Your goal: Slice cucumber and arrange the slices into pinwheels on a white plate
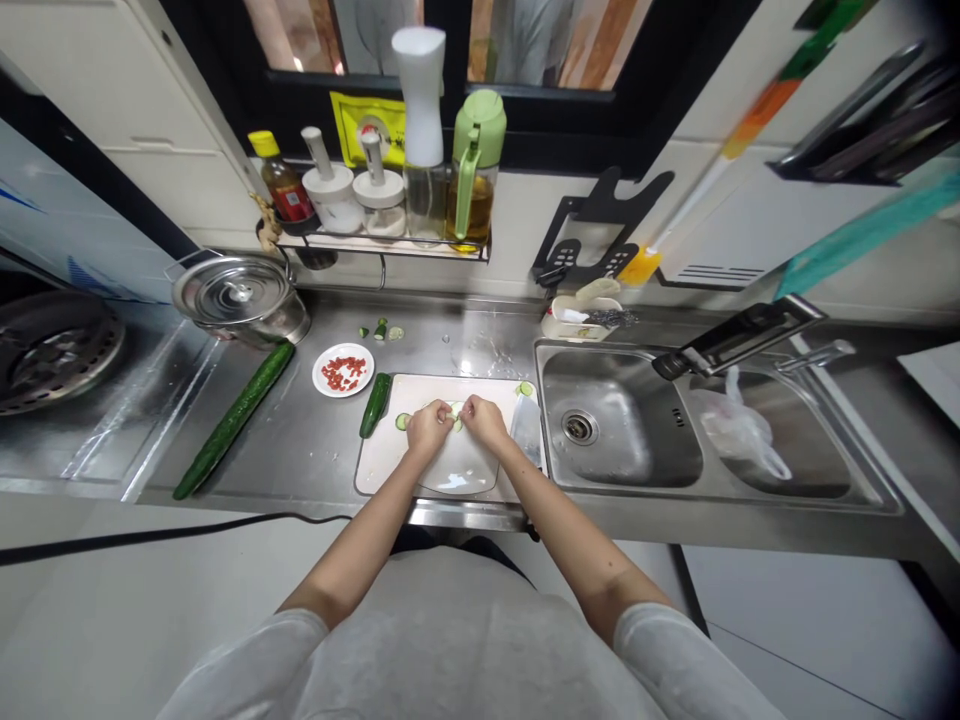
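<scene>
Pale green cucumber slices (454, 411) show between my two hands, over the far part of a white plate (459, 474). My left hand (429, 427) pinches a slice at its fingertips. Close beside it, my right hand (484, 420) is also closed at the fingertips on a slice; the fingers partly hide the slices. Under the plate lies a white cutting board (373, 468). Another cucumber slice (403, 421) rests left of my left hand. At the board's right side is a cleaver (526, 425), with a slice (525, 388) near its far end.
A cut cucumber (376, 404) touches the board's left edge. Further left are a small plate (318, 372) of red pieces, a long cucumber (236, 420) and a lidded steel pot (240, 295). A double sink (622, 420) lies right. A condiment rack (390, 247) hangs behind.
</scene>
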`<state>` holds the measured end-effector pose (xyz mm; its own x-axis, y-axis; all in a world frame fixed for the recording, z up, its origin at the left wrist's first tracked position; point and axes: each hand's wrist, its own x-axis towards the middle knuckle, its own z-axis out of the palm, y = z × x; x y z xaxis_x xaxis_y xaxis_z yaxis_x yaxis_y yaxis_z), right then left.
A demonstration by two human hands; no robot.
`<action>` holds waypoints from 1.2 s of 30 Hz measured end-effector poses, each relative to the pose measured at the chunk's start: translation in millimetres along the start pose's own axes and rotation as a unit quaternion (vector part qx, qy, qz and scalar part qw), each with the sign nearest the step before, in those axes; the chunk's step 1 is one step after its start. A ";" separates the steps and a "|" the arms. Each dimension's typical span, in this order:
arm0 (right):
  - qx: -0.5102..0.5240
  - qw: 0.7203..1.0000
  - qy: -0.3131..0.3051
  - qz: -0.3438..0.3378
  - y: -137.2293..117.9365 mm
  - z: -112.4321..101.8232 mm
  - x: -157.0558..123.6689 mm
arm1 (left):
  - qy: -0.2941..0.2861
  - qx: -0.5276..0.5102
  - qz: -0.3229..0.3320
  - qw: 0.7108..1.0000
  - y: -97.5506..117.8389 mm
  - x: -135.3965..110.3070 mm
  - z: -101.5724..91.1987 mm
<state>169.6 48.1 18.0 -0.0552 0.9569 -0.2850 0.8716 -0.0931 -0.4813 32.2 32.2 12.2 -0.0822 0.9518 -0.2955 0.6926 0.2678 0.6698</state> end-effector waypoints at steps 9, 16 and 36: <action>-0.054 0.998 -0.021 -0.007 -3.5 3.7 5.2 | 0.006 0.067 0.004 0.998 0.8 2.2 2.7; -0.069 0.997 -0.029 -0.003 -2.0 3.9 7.3 | 0.003 0.088 -0.001 0.996 3.0 4.3 5.3; -0.119 0.993 -0.026 0.010 -5.7 -4.0 2.4 | 0.030 0.143 0.012 0.989 0.5 4.3 4.9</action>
<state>166.5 52.0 23.4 -0.0570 0.9395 -0.3377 0.9626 -0.0380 -0.2681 35.7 35.7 7.9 -0.1003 0.9669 -0.2345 0.8685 0.2001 0.4536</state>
